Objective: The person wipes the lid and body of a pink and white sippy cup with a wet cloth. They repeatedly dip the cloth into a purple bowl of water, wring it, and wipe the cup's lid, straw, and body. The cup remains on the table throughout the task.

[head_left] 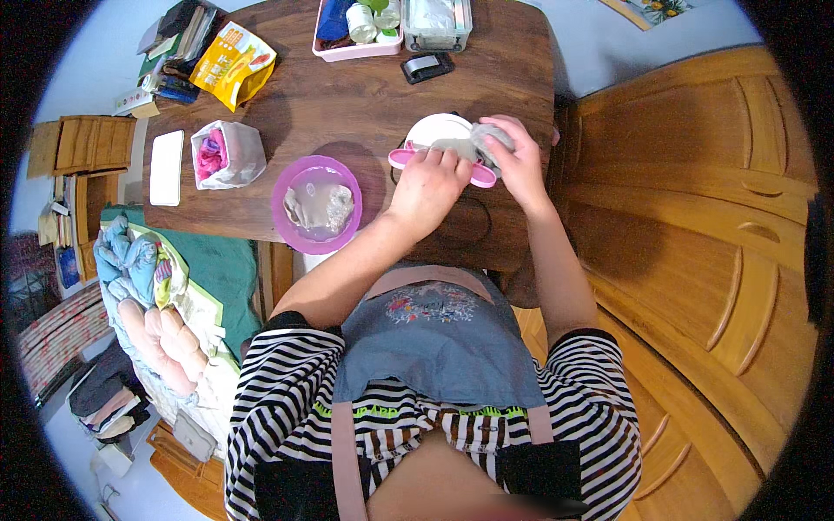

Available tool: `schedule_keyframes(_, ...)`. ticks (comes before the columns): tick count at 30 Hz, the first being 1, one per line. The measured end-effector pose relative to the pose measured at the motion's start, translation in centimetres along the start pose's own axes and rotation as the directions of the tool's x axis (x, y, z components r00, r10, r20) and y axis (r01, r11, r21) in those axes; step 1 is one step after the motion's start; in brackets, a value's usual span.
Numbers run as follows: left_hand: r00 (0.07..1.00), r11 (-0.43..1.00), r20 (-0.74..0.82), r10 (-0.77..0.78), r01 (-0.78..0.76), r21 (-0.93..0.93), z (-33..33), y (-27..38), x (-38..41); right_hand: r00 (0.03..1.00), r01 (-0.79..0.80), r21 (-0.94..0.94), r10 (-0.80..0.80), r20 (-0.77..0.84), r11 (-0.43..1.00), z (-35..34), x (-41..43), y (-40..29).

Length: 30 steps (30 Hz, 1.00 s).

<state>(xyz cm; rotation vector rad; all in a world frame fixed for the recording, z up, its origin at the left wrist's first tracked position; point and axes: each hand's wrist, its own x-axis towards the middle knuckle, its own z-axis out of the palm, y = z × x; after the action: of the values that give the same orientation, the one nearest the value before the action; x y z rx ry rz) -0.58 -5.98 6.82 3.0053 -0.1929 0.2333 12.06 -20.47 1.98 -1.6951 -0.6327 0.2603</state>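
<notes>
On the dark wooden table [313, 107], a white round-based object with pink ear-like parts [435, 129] stands near the right side; I cannot tell exactly what it is. My left hand [433, 185] grips its pink part from the near side, fingers curled over the top. In my right hand [518, 159] is a crumpled grey cloth [490, 138], pressed against the object's right side. Left of my left hand sits a purple-pink plastic basin [279, 205], with cloudy water [316, 198] and wet cloth [339, 208] inside.
A white bag [246, 156] holding pink cloth and a white flat rectangle [167, 168] lie left. Farther back are a yellow pouch [234, 65], a pink basket [358, 52], a clear bin [438, 42] and a black item [427, 68]. A wooden wardrobe [664, 150] borders the right.
</notes>
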Motion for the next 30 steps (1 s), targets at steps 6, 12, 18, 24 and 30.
schedule_keyframes(6,0.998,0.999,-0.040,-0.040,0.041,0.009,1.0,0.1,-0.4,0.959,0.125,-0.247,-0.053,0.280,0.961,-1.9,-0.2,-2.2)
schedule_keyframes(12,1.000,0.999,-0.017,-0.015,0.014,-0.035,0.5,-0.3,0.2,0.909,0.373,-0.424,-0.234,0.344,0.825,-1.3,1.9,-2.9)
schedule_keyframes(18,0.997,0.999,-0.066,-0.030,0.028,-0.021,0.2,0.0,0.1,0.804,0.458,-0.345,-0.216,0.554,0.819,-3.0,2.4,-2.7)
schedule_keyframes(24,0.997,0.997,-0.076,-0.034,0.029,-0.066,0.7,0.0,0.2,0.792,0.551,-0.395,-0.313,0.523,0.735,-2.1,2.8,-2.7)
schedule_keyframes(30,0.991,0.999,-0.134,-0.013,0.006,-0.049,0.5,-0.3,0.1,0.767,0.383,-0.244,-0.159,0.622,0.891,-3.7,2.7,-3.0)
